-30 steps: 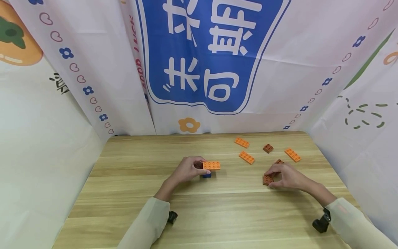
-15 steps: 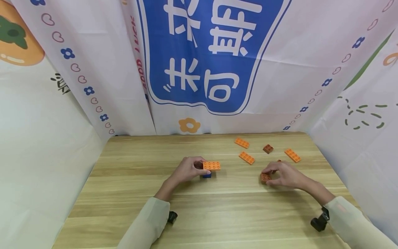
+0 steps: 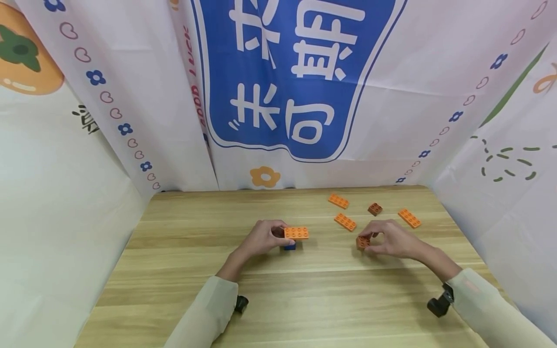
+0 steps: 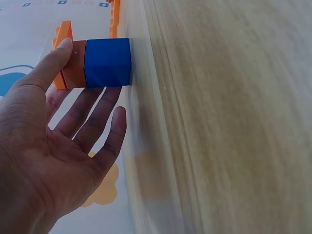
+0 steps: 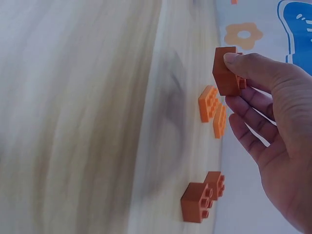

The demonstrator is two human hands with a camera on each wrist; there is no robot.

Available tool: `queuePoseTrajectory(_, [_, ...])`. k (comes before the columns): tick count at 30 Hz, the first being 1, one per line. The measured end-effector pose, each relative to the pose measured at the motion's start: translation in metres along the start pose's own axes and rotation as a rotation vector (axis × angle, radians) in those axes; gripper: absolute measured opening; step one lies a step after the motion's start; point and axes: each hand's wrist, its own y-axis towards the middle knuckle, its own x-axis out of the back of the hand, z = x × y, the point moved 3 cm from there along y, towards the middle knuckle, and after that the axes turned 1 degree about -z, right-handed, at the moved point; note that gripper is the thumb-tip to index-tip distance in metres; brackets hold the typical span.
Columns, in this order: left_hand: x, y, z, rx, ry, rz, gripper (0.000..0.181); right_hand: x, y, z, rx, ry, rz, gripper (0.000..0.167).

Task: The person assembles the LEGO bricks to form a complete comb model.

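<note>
My left hand (image 3: 263, 238) holds a small stack of toy building bricks between thumb and fingers. An orange eight-stud brick (image 3: 296, 232) tops that stack, a brown brick (image 4: 75, 66) sits under it and a blue brick (image 4: 107, 62) forms the bottom. The thumb presses against the orange and brown bricks; the other fingers reach behind. To the right, my right hand (image 3: 393, 239) pinches a brown four-stud brick (image 5: 227, 71) between thumb and fingers, held above the table in the right wrist view. Its studs face up in the head view.
Flat orange bricks lie at the back right: one orange brick (image 3: 338, 201), a second orange brick (image 3: 345, 222) and a third orange brick (image 3: 409, 218). A loose brown brick (image 3: 375, 209) sits among them; another brown brick (image 5: 195, 202) shows near it. Printed cloth (image 3: 174, 159) surrounds the wooden table (image 3: 196, 217).
My right hand has moved left and slightly toward the back with the brown brick, away from another brown brick behind it. The left hand and its stack have stayed in place.
</note>
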Motion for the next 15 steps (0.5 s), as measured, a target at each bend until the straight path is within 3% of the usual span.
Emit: queuePoseTrajectory(15, [0.000,0.002,0.002,-0.013,-0.001,0.007,0.031,0.002,0.039,0.024,0.106,-0.018,-0.031,0.034])
